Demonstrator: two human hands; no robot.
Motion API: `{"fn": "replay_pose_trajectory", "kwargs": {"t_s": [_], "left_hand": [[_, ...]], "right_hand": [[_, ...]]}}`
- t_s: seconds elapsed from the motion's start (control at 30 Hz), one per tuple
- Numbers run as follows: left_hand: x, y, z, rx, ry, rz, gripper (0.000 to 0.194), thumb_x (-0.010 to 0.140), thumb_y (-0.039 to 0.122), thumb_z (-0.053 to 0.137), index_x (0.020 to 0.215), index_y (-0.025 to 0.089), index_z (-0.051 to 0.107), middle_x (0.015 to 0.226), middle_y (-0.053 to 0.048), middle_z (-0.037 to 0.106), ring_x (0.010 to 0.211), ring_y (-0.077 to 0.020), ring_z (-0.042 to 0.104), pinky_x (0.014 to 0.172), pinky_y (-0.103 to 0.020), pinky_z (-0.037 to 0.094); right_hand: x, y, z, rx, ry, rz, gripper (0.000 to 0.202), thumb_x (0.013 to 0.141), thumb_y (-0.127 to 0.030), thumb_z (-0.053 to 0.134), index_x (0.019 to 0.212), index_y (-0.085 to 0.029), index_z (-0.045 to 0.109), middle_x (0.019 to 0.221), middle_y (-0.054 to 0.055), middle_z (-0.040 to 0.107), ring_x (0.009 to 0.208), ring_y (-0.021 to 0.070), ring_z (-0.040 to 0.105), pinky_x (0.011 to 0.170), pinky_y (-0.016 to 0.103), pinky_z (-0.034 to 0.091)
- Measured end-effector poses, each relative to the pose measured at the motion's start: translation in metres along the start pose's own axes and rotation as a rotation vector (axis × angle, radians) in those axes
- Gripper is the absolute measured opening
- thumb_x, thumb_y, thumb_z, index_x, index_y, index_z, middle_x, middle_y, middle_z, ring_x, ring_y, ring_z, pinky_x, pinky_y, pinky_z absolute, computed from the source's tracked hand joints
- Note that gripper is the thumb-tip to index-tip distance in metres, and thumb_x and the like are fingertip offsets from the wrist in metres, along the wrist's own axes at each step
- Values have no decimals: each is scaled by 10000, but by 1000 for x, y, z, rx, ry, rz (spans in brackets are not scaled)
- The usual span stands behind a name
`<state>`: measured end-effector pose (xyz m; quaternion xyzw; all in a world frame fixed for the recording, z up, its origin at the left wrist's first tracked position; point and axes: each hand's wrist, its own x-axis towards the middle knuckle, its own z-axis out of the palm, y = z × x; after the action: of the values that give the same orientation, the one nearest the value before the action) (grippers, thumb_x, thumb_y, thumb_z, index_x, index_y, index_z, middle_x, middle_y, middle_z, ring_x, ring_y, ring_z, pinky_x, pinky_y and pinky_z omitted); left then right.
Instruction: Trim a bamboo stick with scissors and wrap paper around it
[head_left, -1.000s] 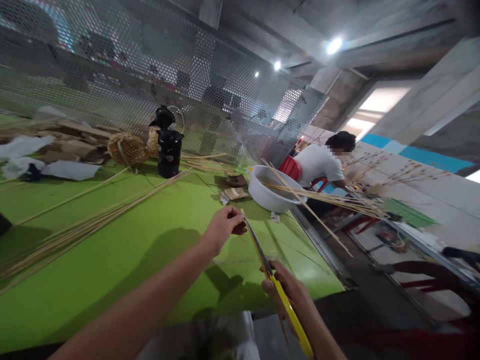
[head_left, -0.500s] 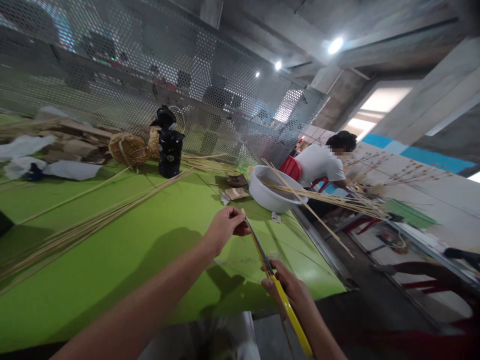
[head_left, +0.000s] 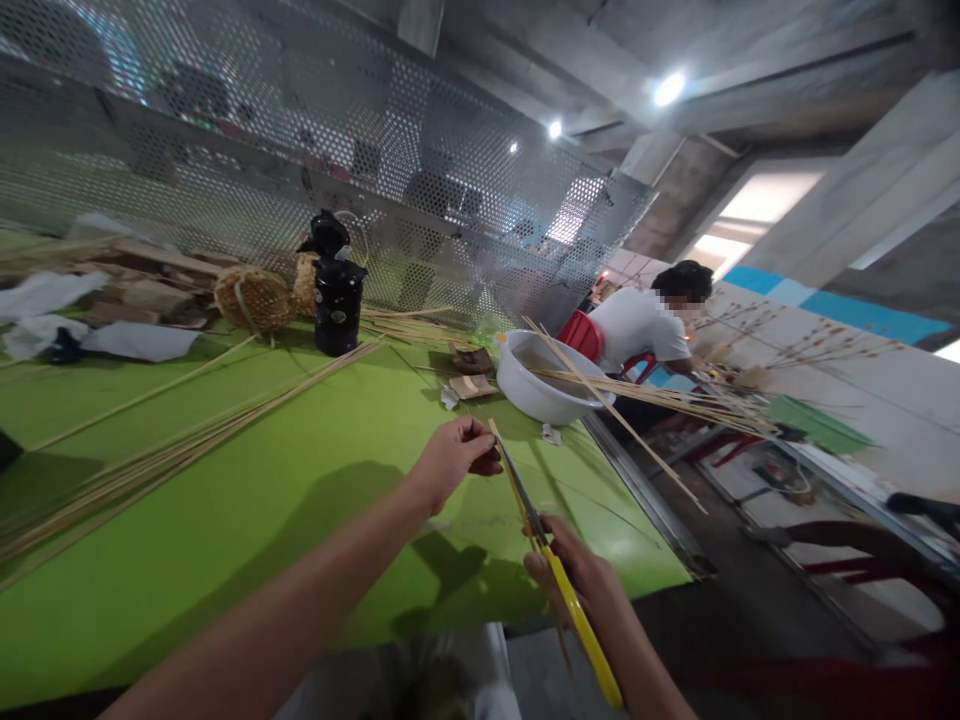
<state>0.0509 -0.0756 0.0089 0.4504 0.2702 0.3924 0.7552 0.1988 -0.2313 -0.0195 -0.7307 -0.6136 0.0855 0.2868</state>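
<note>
Between the thumb and fingers of my left hand (head_left: 454, 460) is the tip end of a thin bamboo strip (head_left: 493, 428), held just above the green table. My right hand (head_left: 581, 575) is wrapped around a long knife (head_left: 585, 630) with a yellow handle. Its narrow dark blade lies along the strip, and its point is close to my left fingertips. The strip runs back to my right hand, and a thin length hangs below it. Whether the blade is cutting into the strip I cannot tell.
A white basin (head_left: 536, 400) with bamboo strips across its rim stands at the table's right edge. Long strips (head_left: 225, 420) lie on the left, near a black thermos (head_left: 337, 310) and a woven basket (head_left: 255, 298). Mesh panels rise behind. A person (head_left: 637, 320) sits beyond the basin.
The strip's tip and the blade have shifted very slightly to the right by my left fingers. Both hands keep their hold, and the rest looks the same.
</note>
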Motion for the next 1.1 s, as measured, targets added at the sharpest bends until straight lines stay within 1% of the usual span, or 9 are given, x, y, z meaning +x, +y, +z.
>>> {"fn": "replay_pose_trajectory", "kwargs": {"t_s": [0.13,0.27,0.4,0.67,0.83,0.93,1.0,1.1], "left_hand": [[0,-2,0,-27,-8,30,100,835,114,594,747,127,549,661,-14,628,559,-98,617,659,-276,562],[1,-3,-3,-34,-13,40,129,811,179,658,749,130,557,676,-21,632,568,-103,624,665,-278,559],[2,-3,-3,-32,-5,40,112,820,174,640,757,130,558,684,-27,641,567,-102,625,660,-271,556],[2,-7,-1,-39,-51,41,176,783,235,697,748,131,559,681,-25,638,556,-102,618,656,-281,561],[1,-6,0,-28,-44,33,163,791,219,678,748,133,547,677,-22,634,562,-103,621,656,-274,554],[1,-7,0,-11,-48,21,168,796,227,672,747,136,540,663,-18,633,546,-103,621,647,-271,547],[2,-7,-3,-3,-43,28,182,797,254,676,758,141,538,673,-18,638,555,-105,624,653,-278,548],[6,-3,-11,42,-24,66,169,819,276,647,777,150,542,714,-25,648,600,-120,640,643,-282,548]], "right_hand": [[4,-3,-2,55,-39,38,479,822,-614,437,1000,-212,628,552,-37,464,477,136,415,465,239,316],[7,-2,0,82,-37,65,468,802,-614,468,966,-209,637,580,-16,519,500,148,441,488,250,335],[8,-2,2,137,-56,94,480,804,-630,458,962,-211,633,612,0,572,508,153,465,487,252,343],[12,-7,-4,101,-60,53,528,805,-682,418,966,-222,621,532,-44,436,466,137,417,458,241,309],[17,-8,-2,103,-46,56,502,805,-676,411,908,-225,607,548,-37,460,475,136,410,465,242,322],[20,-7,0,103,-23,38,488,795,-675,425,855,-227,608,583,-20,524,498,144,462,484,246,355],[24,-5,-2,97,-18,55,485,804,-666,415,874,-227,611,585,-18,548,485,146,482,481,249,366],[35,-1,-10,26,-43,93,461,824,-616,442,976,-217,615,546,-28,545,459,150,483,479,255,357]]}}
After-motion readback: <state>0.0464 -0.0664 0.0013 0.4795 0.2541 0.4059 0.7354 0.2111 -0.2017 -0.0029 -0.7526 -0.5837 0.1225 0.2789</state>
